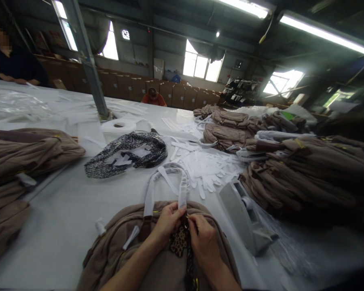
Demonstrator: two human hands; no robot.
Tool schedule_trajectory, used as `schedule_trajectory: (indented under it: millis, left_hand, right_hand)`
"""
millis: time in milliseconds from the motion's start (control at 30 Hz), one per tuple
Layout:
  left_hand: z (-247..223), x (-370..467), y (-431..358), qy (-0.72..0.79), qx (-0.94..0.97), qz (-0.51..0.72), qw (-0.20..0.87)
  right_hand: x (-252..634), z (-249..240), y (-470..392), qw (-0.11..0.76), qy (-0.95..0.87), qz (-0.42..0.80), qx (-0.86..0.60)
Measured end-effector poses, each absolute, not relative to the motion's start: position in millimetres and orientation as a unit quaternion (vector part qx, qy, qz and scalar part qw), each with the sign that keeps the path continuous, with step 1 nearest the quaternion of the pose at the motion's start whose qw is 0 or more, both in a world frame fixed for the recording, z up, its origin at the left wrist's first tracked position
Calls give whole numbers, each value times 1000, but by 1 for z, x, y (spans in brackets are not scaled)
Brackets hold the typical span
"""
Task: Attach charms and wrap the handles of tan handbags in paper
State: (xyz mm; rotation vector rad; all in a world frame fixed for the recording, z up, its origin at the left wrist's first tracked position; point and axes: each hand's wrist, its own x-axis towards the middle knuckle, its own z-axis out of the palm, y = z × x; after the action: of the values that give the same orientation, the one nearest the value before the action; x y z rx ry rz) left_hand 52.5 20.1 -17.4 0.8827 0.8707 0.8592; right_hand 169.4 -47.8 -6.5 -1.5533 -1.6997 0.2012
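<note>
A brown fabric bag [124, 258] lies in front of me, its looped handle [184, 186] wrapped in white paper and clear film. My left hand [169, 220] pinches the right foot of that handle between thumb and fingers. Close beside it, my right hand [204, 236] has its fingers closed at the top of a leopard-print charm [178, 241]; the small part in its grip is mostly hidden. A dark strap [190, 262] hangs below, between my forearms. A white paper strip [131, 237] sticks out of the bag's left side.
A grey tape dispenser [241, 218] stands right of the bag. White paper strips [203, 165] and a black-and-white speckled bundle [127, 153] lie beyond it. Brown bags are piled left [27, 153] and right [306, 173]. A metal post [86, 60] rises from the table; two people are across it.
</note>
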Motion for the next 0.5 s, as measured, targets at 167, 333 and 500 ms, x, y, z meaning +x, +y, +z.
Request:
schedule_trajectory:
  millis: [167,333,500]
  left_hand:
    - [-15,53,19,397,407,393,722]
    - [-13,53,17,394,431,413,699]
    - [-13,52,17,387,479,450,647]
  right_hand:
    - [168,-10,-48,395,-669,80,-624]
    - [168,-3,-50,427,-640,124,-626]
    - [173,7,-45,513,-541,285,-602]
